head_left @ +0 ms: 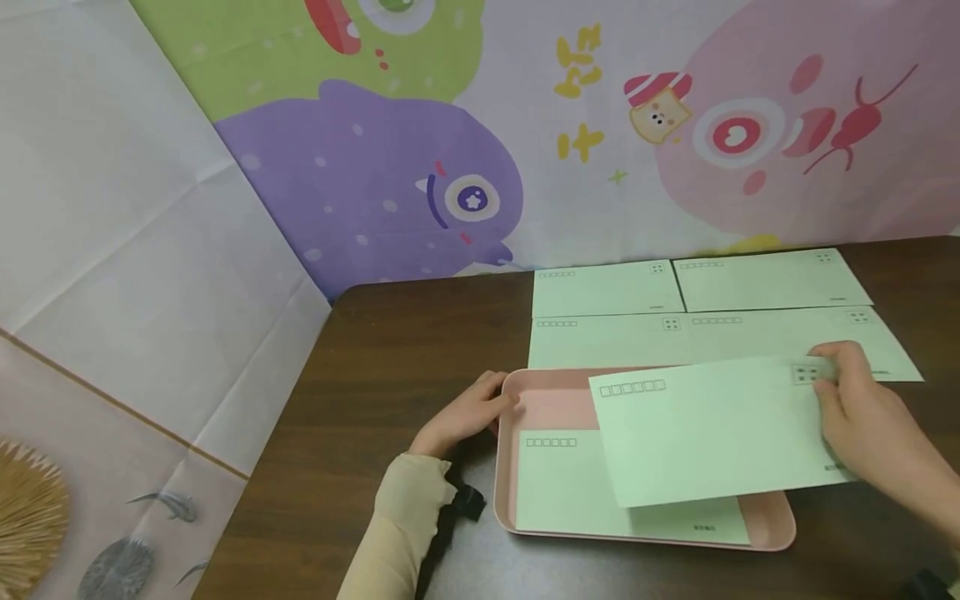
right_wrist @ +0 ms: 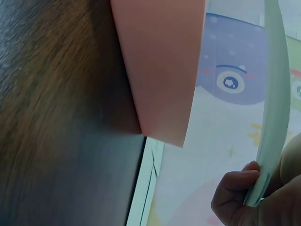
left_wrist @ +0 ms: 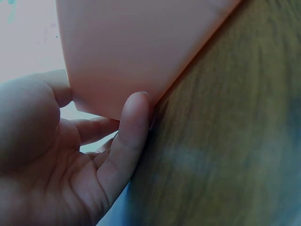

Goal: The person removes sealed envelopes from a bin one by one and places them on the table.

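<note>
My right hand [head_left: 862,412] pinches a pale green envelope [head_left: 705,437] by its right end. The envelope hangs slightly tilted above a pink tray [head_left: 551,404], hiding part of it. In the right wrist view, the fingers [right_wrist: 237,183] curl against the envelope, seen edge-on. Another pale green envelope [head_left: 562,492] lies flat inside the tray; whether more lie beneath it I cannot tell. My left hand [head_left: 465,412] grips the tray's far left corner, and the left wrist view shows the thumb [left_wrist: 134,117] against the tray wall with other fingers around the corner.
Behind the tray, several envelopes [head_left: 607,290] lie in two rows on the dark wooden table [head_left: 375,367]. The tray and the held envelope cover part of the nearer row. A cartoon-printed cloth [head_left: 375,183] hangs at the table's back edge.
</note>
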{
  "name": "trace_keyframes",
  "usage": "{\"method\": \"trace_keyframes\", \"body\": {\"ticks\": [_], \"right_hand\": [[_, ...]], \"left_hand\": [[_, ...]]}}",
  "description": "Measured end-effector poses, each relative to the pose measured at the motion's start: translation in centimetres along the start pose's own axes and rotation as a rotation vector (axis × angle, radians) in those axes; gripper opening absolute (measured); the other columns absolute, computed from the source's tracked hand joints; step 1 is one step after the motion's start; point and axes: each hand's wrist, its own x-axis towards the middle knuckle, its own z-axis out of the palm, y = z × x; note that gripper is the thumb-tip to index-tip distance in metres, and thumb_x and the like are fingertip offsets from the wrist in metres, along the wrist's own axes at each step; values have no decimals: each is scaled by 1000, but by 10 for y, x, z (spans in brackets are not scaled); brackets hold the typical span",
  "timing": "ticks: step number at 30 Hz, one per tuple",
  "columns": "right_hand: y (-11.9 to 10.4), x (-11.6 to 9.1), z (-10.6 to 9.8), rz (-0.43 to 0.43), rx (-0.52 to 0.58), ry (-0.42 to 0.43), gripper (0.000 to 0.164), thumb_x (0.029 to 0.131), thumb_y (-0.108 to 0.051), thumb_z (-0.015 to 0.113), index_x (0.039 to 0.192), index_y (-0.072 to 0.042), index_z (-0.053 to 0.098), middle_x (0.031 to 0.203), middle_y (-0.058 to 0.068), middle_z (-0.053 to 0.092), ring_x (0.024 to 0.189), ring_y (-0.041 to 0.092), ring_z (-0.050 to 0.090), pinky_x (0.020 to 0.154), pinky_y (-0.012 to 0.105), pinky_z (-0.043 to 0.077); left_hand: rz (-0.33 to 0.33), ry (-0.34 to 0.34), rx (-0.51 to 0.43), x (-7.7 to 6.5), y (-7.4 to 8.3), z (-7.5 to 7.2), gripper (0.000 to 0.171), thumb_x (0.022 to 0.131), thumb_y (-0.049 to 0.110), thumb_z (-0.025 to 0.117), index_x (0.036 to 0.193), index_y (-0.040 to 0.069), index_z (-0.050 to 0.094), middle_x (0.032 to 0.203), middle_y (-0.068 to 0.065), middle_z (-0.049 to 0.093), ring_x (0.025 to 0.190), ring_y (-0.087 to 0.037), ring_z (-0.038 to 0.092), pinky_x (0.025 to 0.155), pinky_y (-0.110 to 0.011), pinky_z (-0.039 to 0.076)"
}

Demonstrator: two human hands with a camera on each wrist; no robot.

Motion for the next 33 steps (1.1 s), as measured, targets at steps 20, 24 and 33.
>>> {"method": "trace_keyframes", "body": {"ticks": [20,24,33], "right_hand": [[40,9,-7,188,53,238,36,93,3,21,127,11,28,113,37,35,81,20,44,66,24,35],[44,13,-7,256,53,261,42,92,2,19,132,11,24,120,38,31,95,44,38,74,36,34],[66,17,-9,438,16,297,42,95,-4,19,135,2,30,115,32,42,59,-7,30,47,18,27]], "left_hand": [[-6,7,12,0,1,-1,36,91,29,46,119,8,51,107,-10,42,82,-19,52,63,-29,51],[-7,11,10,-1,1,-1,36,90,29,46,119,8,51,107,-10,42,82,-19,52,63,-29,51],[-10,10,14,0,0,-2,34,91,30,46,117,9,51,108,-10,42,81,-19,52,63,-29,51]]}}
